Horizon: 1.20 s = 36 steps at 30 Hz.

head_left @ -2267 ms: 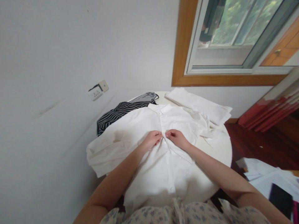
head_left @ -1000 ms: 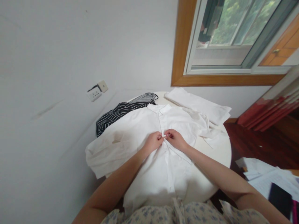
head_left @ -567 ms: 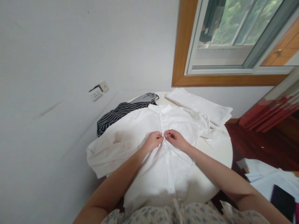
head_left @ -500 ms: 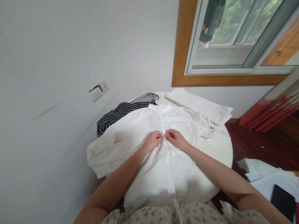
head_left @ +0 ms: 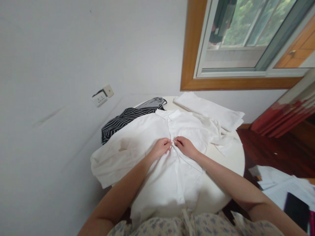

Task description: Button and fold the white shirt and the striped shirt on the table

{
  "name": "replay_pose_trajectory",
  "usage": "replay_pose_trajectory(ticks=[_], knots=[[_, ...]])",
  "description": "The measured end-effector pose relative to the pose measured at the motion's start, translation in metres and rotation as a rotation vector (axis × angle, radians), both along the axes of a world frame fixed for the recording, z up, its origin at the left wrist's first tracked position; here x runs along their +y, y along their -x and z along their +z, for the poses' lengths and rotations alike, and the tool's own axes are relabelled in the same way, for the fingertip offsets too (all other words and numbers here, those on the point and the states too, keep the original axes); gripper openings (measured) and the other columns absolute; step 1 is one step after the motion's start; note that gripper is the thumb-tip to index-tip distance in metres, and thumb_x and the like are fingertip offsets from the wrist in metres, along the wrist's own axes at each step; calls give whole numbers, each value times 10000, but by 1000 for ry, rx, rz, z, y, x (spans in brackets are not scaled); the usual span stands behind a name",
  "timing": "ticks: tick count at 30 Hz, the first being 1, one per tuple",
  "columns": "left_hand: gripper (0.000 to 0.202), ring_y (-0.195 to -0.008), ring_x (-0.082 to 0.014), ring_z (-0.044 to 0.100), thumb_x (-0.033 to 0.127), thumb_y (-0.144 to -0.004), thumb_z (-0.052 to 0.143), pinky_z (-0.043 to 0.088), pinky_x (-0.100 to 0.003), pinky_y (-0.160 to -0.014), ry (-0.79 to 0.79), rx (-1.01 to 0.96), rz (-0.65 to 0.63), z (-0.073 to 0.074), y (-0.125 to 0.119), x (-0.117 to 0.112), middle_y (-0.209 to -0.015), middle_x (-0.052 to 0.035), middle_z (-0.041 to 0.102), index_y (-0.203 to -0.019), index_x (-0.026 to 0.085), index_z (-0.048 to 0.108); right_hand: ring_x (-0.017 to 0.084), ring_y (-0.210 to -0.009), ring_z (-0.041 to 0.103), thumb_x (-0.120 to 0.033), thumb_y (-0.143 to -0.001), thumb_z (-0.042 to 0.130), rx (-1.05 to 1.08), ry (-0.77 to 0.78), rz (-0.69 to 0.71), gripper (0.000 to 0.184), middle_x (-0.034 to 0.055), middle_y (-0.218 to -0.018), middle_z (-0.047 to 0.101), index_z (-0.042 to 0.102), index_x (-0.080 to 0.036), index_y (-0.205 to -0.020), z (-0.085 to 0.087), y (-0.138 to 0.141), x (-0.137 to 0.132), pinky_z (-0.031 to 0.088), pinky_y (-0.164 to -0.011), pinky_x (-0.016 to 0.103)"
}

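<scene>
A white button-up shirt (head_left: 137, 141) lies spread out, front side up, its collar toward the wall and its hem toward me. Both hands pinch its front placket around mid-chest, fingertips almost touching. My left hand (head_left: 161, 147) is closed on the placket's left edge. Just across from it, my right hand (head_left: 184, 146) grips the other side with thumb and forefinger. Whether a button sits between the fingertips is too small to make out. Creases run down from the pinched spot. One sleeve stretches out to the left; the other lies bunched on the right.
The shirt rests on a round white table (head_left: 237, 157) against the wall. Behind it lie a black striped garment (head_left: 128, 114) and a folded white cloth (head_left: 209, 108). Papers (head_left: 283, 183) and a dark flat object (head_left: 296, 208) are at lower right. A wall socket (head_left: 99, 98) is at left.
Both hands stay at the same place on the placket, with only slight finger movement. The whole view has shifted very slightly.
</scene>
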<state>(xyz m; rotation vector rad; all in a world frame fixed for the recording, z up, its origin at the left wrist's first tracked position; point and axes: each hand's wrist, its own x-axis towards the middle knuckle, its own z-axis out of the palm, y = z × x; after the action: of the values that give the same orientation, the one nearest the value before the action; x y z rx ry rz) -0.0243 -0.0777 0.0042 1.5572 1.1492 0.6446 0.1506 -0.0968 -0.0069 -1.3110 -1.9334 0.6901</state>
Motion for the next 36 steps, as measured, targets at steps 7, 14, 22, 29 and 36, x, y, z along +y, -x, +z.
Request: replay_pose_trajectory(ticks=[7, 14, 22, 29, 36], knots=[[137, -411, -58, 402, 299, -772, 495, 285, -184, -420, -76, 5, -19, -8, 1, 2, -539, 76, 466, -753, 168, 526, 161, -743, 557, -192, -898, 486, -69, -19, 0, 214, 29, -748, 629, 651, -191, -762, -1, 0, 1, 395, -710, 264], [98, -532, -88, 449, 230, -737, 507, 331, -205, -527, -341, 135, 14, -15, 0, 6, -564, 53, 470, -671, 165, 539, 161, -745, 555, -188, -877, 491, -37, -25, 2, 178, 26, -757, 628, 648, -192, -793, -1, -1, -1, 399, -714, 270], [229, -393, -73, 400, 358, -803, 496, 293, -191, -410, -80, 84, 8, -6, 2, 1, -485, 72, 441, -762, 152, 588, 143, -679, 538, -190, -856, 480, 96, 25, 7, 166, 2, -737, 621, 646, -190, -867, -4, -1, 0, 407, -676, 248], [250, -383, -66, 397, 386, -798, 513, 290, -186, -388, -75, 61, 11, -6, 3, 2, -479, 71, 443, -742, 151, 579, 148, -680, 553, -157, -844, 483, 44, 45, -3, 176, 7, -729, 634, 656, -188, -859, -5, -1, 2, 407, -664, 251], [186, -395, -60, 420, 343, -768, 552, 293, -174, -392, -147, 85, 6, -14, 4, 4, -511, 74, 467, -716, 165, 543, 161, -726, 586, -143, -831, 515, -30, 26, -7, 172, 29, -784, 668, 681, -188, -840, -3, -2, 1, 425, -697, 267]])
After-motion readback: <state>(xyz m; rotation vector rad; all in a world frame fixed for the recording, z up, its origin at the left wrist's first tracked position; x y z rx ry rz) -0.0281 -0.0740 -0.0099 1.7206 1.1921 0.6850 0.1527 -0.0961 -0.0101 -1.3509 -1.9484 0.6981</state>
